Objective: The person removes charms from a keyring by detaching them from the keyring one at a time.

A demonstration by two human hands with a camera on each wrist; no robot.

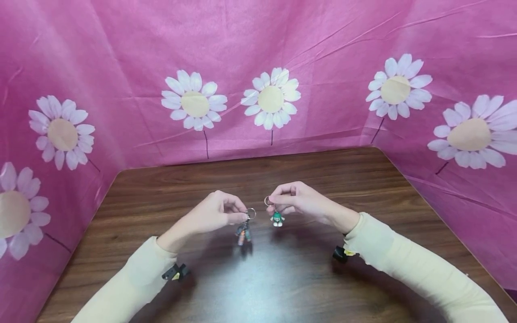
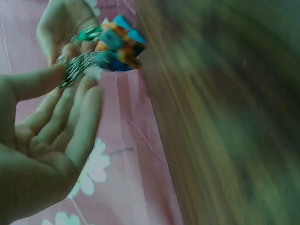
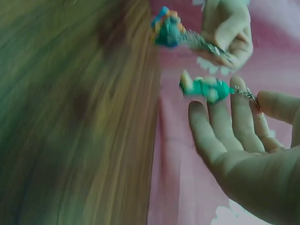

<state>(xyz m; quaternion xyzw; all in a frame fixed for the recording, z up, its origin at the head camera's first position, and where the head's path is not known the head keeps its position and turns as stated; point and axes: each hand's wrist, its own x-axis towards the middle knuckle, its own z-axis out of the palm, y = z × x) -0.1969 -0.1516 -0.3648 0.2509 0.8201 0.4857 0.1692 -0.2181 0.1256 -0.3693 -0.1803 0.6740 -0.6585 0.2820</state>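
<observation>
My left hand [image 1: 220,213] pinches a metal key ring [image 1: 251,213] above the wooden table [image 1: 282,269]; a cluster of small multicoloured charms [image 1: 243,233] hangs from it. In the left wrist view the ring chain [image 2: 75,69] sits between thumb and fingers, with the charms [image 2: 117,47] beyond. My right hand [image 1: 296,202] pinches a second ring [image 1: 268,201], from which a small green and white figure [image 1: 277,218] dangles. In the right wrist view the figure [image 3: 204,88] hangs past the fingertips [image 3: 236,84]. The two hands are close together, a few centimetres apart.
A pink cloth with white daisies [image 1: 270,96] walls the table at the back and both sides. Cream sleeves [image 1: 408,264] cover both forearms. A small black camera [image 1: 338,254] sits at each wrist.
</observation>
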